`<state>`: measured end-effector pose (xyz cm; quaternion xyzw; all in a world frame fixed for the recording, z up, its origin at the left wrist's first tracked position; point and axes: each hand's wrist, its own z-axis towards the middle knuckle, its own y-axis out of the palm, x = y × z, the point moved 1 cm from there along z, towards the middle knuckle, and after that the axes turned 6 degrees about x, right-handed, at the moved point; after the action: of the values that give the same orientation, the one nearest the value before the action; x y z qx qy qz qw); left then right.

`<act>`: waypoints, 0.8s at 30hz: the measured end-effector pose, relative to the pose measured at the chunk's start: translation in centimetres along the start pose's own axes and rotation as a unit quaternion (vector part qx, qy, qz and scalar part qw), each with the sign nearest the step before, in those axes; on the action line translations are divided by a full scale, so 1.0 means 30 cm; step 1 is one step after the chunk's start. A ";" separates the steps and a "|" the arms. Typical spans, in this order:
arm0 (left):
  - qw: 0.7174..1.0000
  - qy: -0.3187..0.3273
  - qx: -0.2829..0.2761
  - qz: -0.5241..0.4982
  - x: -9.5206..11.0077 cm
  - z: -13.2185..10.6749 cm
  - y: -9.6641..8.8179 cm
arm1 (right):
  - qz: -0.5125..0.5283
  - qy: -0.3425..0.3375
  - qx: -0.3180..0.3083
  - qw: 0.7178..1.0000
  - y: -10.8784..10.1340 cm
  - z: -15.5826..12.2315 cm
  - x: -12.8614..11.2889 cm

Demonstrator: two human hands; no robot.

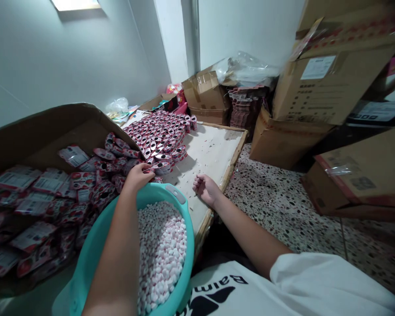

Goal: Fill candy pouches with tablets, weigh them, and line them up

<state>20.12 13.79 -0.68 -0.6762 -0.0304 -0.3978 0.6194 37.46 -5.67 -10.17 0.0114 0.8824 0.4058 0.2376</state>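
My left hand (137, 177) reaches across a teal basin (190, 228) to the near end of the standing packets, its fingers closed over a small red-and-white packet (148, 171) that they partly hide. Small white and pinkish candies (166, 250) fill much of the basin. My right hand (206, 189) is curled above the table's near edge; whatever its fingers may hold is hidden. Many packets (161, 136) stand close together on the table, their oval openings facing up.
At the left, a large cardboard box (82, 116) holds a heap of printed packets (49, 180). The pale tabletop (213, 145) has a worn wooden edge. Behind it are cardboard boxes (206, 94) and stacked flat card (246, 105). More cartons (319, 92) are piled on the speckled floor (266, 193).
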 end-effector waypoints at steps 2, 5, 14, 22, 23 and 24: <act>1.000 0.002 0.002 -0.002 -0.004 0.003 0.002 | 0.000 -0.009 0.006 1.000 -0.002 0.001 0.002; 1.000 0.004 0.004 -0.003 -0.009 0.006 0.006 | -0.005 -0.026 0.011 1.000 -0.001 -0.001 0.008; 1.000 0.019 0.002 0.001 0.002 0.000 0.003 | -0.027 -0.044 0.004 0.999 0.014 -0.017 0.010; 0.999 0.042 0.022 0.005 0.005 -0.004 0.001 | -0.043 -0.037 -0.011 0.998 0.025 -0.025 0.010; 0.999 0.043 0.025 0.004 0.005 -0.005 0.001 | -0.044 -0.034 -0.013 0.998 0.025 -0.024 0.010; 0.999 0.045 0.028 0.002 0.005 -0.006 0.001 | -0.043 -0.032 -0.015 0.998 0.025 -0.023 0.009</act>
<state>20.16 13.57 -0.63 -0.6401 -0.0121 -0.4253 0.6397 36.79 -5.60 -9.36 -0.0172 0.8680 0.4079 0.2826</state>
